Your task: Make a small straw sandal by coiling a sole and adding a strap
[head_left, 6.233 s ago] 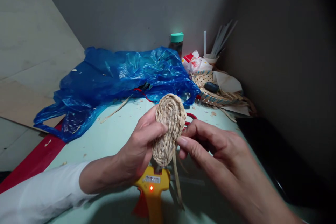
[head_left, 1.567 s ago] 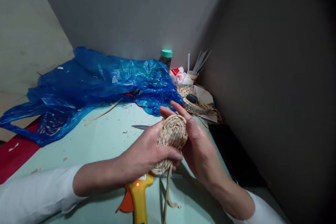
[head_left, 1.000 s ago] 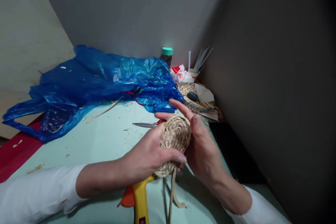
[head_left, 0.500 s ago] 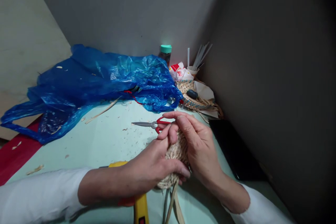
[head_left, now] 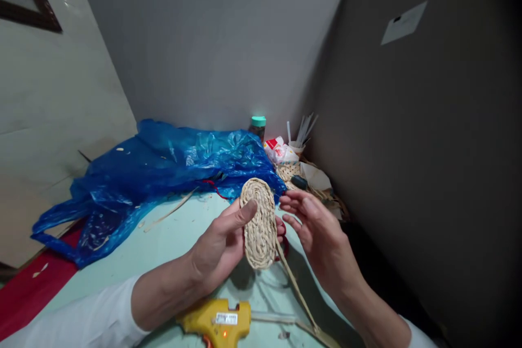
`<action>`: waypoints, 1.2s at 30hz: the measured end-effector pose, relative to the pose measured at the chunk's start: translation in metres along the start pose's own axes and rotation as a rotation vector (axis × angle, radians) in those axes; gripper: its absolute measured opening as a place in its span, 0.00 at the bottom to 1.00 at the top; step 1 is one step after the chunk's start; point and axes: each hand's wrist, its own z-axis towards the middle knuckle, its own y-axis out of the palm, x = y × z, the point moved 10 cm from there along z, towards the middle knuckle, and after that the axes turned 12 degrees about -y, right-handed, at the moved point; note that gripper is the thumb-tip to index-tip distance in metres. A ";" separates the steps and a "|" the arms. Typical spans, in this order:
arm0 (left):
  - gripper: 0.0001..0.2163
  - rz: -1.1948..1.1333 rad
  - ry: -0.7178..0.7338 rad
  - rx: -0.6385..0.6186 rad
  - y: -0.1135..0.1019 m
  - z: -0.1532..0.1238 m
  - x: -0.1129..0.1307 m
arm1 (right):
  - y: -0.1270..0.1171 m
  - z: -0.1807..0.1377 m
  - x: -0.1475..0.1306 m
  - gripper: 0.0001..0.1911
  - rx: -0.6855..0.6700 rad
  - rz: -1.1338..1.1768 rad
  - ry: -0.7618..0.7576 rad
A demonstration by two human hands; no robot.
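Observation:
An oval coil of braided straw (head_left: pixel 261 228) stands upright in my left hand (head_left: pixel 220 244), its thumb across the front and its fingers behind. From the coil's right side a loose straw strand (head_left: pixel 296 283) trails down to the table. My right hand (head_left: pixel 320 234) is just right of the coil, fingers apart, with nothing visible in it. Below my left hand lies a yellow glue gun (head_left: pixel 224 318), its orange light lit and a glue stick (head_left: pixel 273 316) in its back. Red scissor handles (head_left: pixel 285 247) show partly behind the coil and fingertips.
A crumpled blue plastic bag (head_left: pixel 163 157) spreads across the back left. At the back stand a green-lidded jar (head_left: pixel 258 128) and a cup (head_left: pixel 296 147) of glue sticks, near a woven basket (head_left: pixel 287 171). Grey walls enclose the back and right.
The view has tilted up. My right hand has let go of the coil and moved right. My left hand has turned the coil so its flat face shows; the glue gun is now more visible.

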 end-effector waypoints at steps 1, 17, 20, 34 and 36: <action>0.20 -0.019 0.031 0.009 -0.002 0.001 0.004 | 0.006 -0.003 0.003 0.16 -0.056 -0.019 0.022; 0.19 0.300 0.342 0.385 -0.035 -0.016 0.078 | 0.012 -0.002 0.008 0.22 -0.192 -0.282 0.000; 0.14 0.339 0.433 0.460 -0.050 -0.024 0.110 | 0.008 0.000 0.009 0.19 -0.183 -0.290 0.008; 0.03 0.551 0.437 0.333 -0.062 -0.027 0.118 | 0.043 -0.029 0.032 0.20 -0.805 -0.777 0.052; 0.04 0.566 0.396 0.332 -0.069 -0.030 0.112 | 0.046 -0.032 0.036 0.22 -0.866 -0.900 0.026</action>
